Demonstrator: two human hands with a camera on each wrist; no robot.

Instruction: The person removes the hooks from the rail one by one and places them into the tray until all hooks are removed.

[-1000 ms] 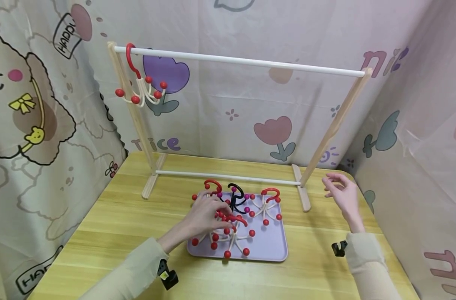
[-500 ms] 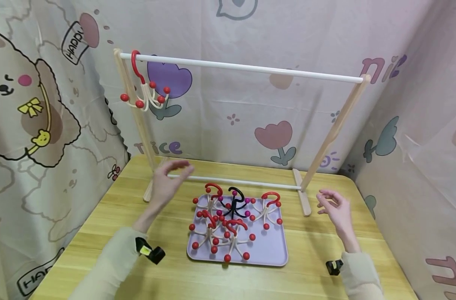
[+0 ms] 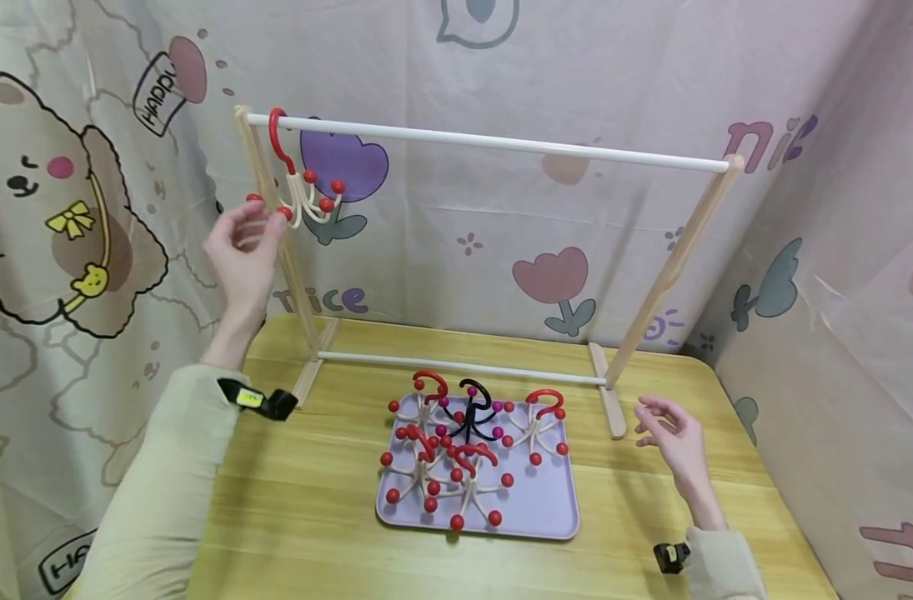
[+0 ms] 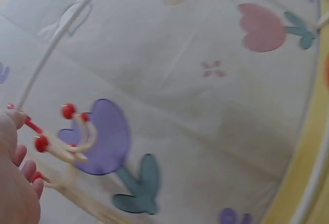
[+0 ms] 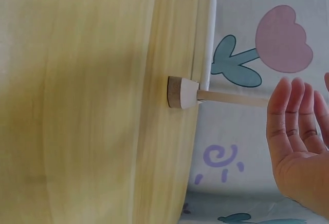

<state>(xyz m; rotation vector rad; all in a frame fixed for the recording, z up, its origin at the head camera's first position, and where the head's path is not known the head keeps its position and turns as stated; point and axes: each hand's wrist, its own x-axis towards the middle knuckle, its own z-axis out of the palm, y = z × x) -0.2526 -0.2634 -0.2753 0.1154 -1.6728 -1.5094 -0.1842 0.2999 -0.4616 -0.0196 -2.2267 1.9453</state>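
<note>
A hanger with a red hook and several cream arms tipped with red balls point(image 3: 297, 192) hangs from the rack's white top bar point(image 3: 486, 143), near its left end. My left hand point(image 3: 242, 258) is raised at its lower left, thumb and fingers loosely bent beside the red balls. In the left wrist view the left hand point(image 4: 15, 183) overlaps the hanger point(image 4: 61, 152); whether they touch I cannot tell. My right hand point(image 3: 677, 437) hovers right of the rack's right foot, fingers relaxed. The right wrist view shows that hand point(image 5: 303, 152) holding nothing.
On the wooden table, a lilac tray point(image 3: 546, 504) bears several similar red-hooked hangers and a black hanger point(image 3: 469, 417) with magenta balls. The rack's wooden posts point(image 3: 669, 275) and lower bar point(image 3: 456, 364) stand behind it. Patterned curtains point(image 3: 456, 75) enclose the back and sides.
My left hand has left the hangers on the tray and risen up and left to the hanging one. The right hand has moved slightly. The camera view has shifted a little.
</note>
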